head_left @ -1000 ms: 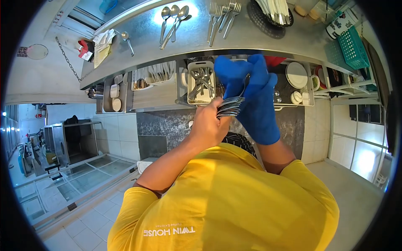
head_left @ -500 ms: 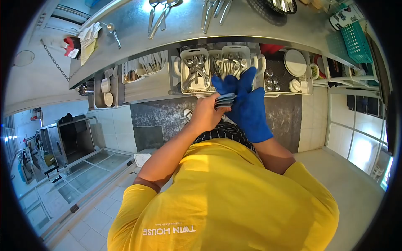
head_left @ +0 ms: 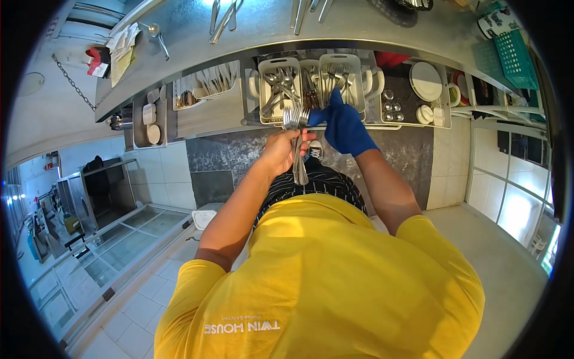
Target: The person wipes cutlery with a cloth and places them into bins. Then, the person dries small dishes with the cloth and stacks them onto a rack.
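My bare left hand point(head_left: 281, 151) is closed around a bunch of forks point(head_left: 296, 119). Their tines point away from me, and the handles hang down toward my lap. A blue glove point(head_left: 350, 133) covers my right hand point(head_left: 345, 127). Part of the glove reaches left to the fork heads, while another part sticks up apart from it. Whether it touches the forks I cannot make out. Just beyond my hands, a white bin of spoons point(head_left: 279, 115) and a white bin of forks point(head_left: 357, 90) sit in an open drawer, with knives point(head_left: 310, 90) between them.
A steel counter point(head_left: 263, 30) runs above the drawers, with loose cutlery point(head_left: 224, 24) on it. More cutlery point(head_left: 216, 81) lies in a tray at left. A right-hand drawer holds a white plate point(head_left: 426, 81) and small metal pieces point(head_left: 388, 106). A teal basket point(head_left: 514, 63) stands at far right.
My left hand has turned the bunch upright, so the fork heads now show. My gloved right hand has moved slightly away to the right, and its fingers are less spread.
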### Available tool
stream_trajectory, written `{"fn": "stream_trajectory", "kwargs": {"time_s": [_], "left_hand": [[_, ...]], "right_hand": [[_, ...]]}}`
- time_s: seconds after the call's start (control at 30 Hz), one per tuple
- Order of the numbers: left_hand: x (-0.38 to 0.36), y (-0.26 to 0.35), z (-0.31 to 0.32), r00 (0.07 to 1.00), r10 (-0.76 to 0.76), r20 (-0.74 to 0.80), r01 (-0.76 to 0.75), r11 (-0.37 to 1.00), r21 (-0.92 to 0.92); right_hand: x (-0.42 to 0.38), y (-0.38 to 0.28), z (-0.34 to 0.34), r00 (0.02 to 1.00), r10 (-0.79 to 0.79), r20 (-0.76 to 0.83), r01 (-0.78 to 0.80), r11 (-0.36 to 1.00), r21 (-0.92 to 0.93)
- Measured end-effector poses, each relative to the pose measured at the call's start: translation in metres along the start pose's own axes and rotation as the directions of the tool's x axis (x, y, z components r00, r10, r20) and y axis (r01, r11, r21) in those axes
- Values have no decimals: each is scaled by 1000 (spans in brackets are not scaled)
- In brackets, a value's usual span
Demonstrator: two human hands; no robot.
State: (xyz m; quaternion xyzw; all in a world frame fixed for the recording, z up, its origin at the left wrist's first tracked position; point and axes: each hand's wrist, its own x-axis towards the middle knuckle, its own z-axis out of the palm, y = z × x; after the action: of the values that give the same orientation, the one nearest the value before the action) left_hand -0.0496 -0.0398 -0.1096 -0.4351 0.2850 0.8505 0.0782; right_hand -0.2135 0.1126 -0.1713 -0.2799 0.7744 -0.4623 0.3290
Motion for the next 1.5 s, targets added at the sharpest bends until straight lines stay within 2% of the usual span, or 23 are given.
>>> {"fn": "stream_trajectory", "kwargs": {"time_s": [0.03,0.1,0.23,0.33,0.47,0.5,0.6,0.63,0.67,0.73,0.87,0.93,0.97,1.03,1.07,1.1,1.13,1.27,1.37,1.4,1.43,1.47,1.5], "left_hand": [[-4,1,0,1000,5,0,-5,1000,0],[-14,4,1,996,78,-35,-73,989,132],[-34,15,-5,982,182,-57,-172,974,145],[-62,35,6,964,261,-52,-247,949,194],[-84,55,28,927,374,-42,-354,904,241],[-89,58,31,923,383,-40,-363,899,245],[-101,66,35,906,421,-41,-392,873,289],[-105,67,37,899,438,-14,-415,861,295],[-108,67,38,892,452,9,-433,850,298],[-110,65,39,895,446,17,-430,852,299],[-110,59,46,906,422,25,-408,859,308],[-107,56,50,904,426,28,-412,855,315],[-108,57,55,900,434,32,-417,841,345],[-108,53,62,895,444,39,-429,835,344],[-106,51,66,894,447,40,-432,833,345],[-105,51,69,896,443,43,-423,819,387],[-105,49,71,900,434,37,-407,807,428],[-103,43,77,863,505,30,-454,747,485],[-108,46,88,864,502,16,-419,702,576],[-111,47,93,864,503,16,-419,701,578],[-114,48,98,866,499,19,-406,682,609],[-116,47,101,869,494,21,-392,663,639],[-119,43,101,870,492,22,-391,662,639]], "right_hand": [[-2,-1,-3,973,-220,-72,166,878,-449],[-20,-45,-26,960,-266,81,274,956,-104],[-44,-97,-70,937,-224,267,117,924,364],[-48,-115,-91,981,-157,114,52,782,622],[-23,-118,-68,972,67,-223,174,428,887],[-22,-129,-66,964,104,-245,188,385,904],[-44,-188,-74,982,176,-74,-13,450,893],[-51,-192,-72,979,202,-16,-83,471,878],[-54,-174,-58,975,-62,-213,196,693,694],[-61,-151,-48,880,-359,-310,465,782,416],[-68,-135,-60,833,-478,-277,453,878,-153],[-66,-139,-52,824,-506,-254,435,853,-289],[-63,-160,-40,919,-224,-323,339,869,362],[-71,-180,-39,981,55,-188,139,484,864],[-79,-184,-45,949,-236,-207,277,940,198],[-77,-185,-45,933,-345,-103,317,923,-219],[-76,-185,-46,895,-446,3,363,725,-586],[-72,-169,-32,834,-546,-78,478,786,-392],[-70,-184,-34,866,-492,-88,466,858,-216],[-68,-194,-28,961,-276,1,253,885,392],[-66,-201,-26,969,-133,209,-100,561,822],[-59,-202,-31,969,-133,208,-99,560,823],[-47,-201,-39,944,-104,314,-247,409,878]]}}
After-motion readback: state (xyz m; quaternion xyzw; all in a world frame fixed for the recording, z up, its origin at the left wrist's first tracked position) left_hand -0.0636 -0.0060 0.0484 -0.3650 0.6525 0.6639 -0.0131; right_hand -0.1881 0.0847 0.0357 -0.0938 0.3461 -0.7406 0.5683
